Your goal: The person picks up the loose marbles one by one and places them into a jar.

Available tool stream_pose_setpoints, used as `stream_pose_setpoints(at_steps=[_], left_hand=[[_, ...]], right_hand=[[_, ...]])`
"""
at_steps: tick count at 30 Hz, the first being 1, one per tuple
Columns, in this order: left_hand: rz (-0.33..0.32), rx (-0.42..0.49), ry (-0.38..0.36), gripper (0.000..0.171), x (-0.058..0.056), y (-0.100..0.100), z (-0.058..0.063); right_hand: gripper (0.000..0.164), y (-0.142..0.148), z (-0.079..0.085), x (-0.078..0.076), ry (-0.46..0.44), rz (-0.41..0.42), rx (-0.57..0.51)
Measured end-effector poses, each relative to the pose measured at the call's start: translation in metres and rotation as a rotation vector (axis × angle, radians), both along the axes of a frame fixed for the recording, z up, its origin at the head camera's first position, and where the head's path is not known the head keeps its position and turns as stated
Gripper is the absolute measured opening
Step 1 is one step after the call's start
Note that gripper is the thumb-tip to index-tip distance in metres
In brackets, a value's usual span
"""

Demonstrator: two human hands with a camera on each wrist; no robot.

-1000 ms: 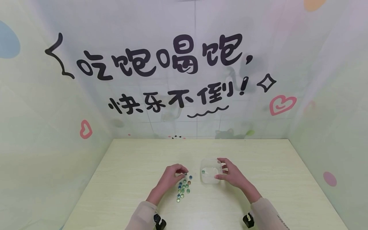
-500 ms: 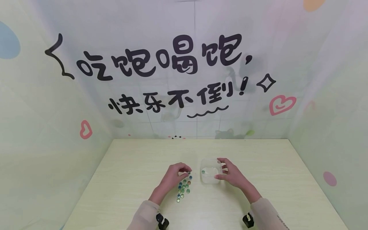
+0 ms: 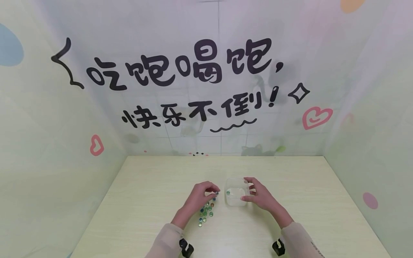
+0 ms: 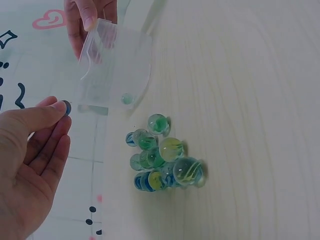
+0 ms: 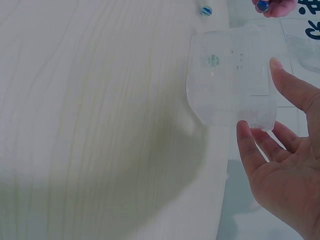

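Note:
Between thumb and fingertips my left hand (image 3: 200, 196) pinches a blue marble (image 5: 262, 5), held above the table just left of a clear plastic container (image 3: 236, 205). My right hand (image 3: 262, 196) grips the container's right side, thumb on the near side and fingers on the far side. Inside the container lies one green marble (image 4: 127, 98). Below and partly behind the left hand, a cluster of glass marbles (image 4: 187, 171) lies on the table, mostly green, with some blue, yellowish and one orange-brown marble (image 3: 212, 205).
The pale wood-grain table (image 3: 145, 179) is enclosed by printed fabric walls at the back and both sides. Black wrist-worn devices (image 3: 186, 248) sit near both sleeves.
My left hand, with the marble pinched in it, has moved right toward the container. The right hand and the container have stayed where they were.

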State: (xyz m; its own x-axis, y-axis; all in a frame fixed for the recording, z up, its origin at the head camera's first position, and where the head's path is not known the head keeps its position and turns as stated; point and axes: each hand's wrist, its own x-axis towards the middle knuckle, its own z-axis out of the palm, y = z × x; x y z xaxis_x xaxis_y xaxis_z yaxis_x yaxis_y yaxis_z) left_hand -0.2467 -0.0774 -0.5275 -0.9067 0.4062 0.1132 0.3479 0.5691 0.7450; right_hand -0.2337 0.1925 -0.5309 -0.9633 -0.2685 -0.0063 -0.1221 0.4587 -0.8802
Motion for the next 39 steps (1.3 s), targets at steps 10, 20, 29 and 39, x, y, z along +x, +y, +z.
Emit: stream_pose_setpoints(at_steps=[10, 20, 29, 39], left_hand=[[-0.024, 0.0, 0.035, 0.014, 0.001, 0.009, 0.004], [-0.038, 0.006, 0.034, 0.015, 0.001, 0.014, 0.004], [-0.044, 0.015, 0.014, 0.015, 0.001, 0.02, 0.007], [-0.075, 0.041, 0.038, 0.016, -0.001, 0.026, 0.007]], right_hand=[[0.072, -0.001, 0.001, 0.0, -0.033, -0.02, 0.013], [0.073, -0.002, 0.004, 0.002, -0.044, -0.018, -0.002], [0.071, -0.002, 0.002, 0.0, -0.046, -0.027, 0.019], [0.071, 0.001, -0.004, -0.003, -0.046, -0.022, 0.006]])
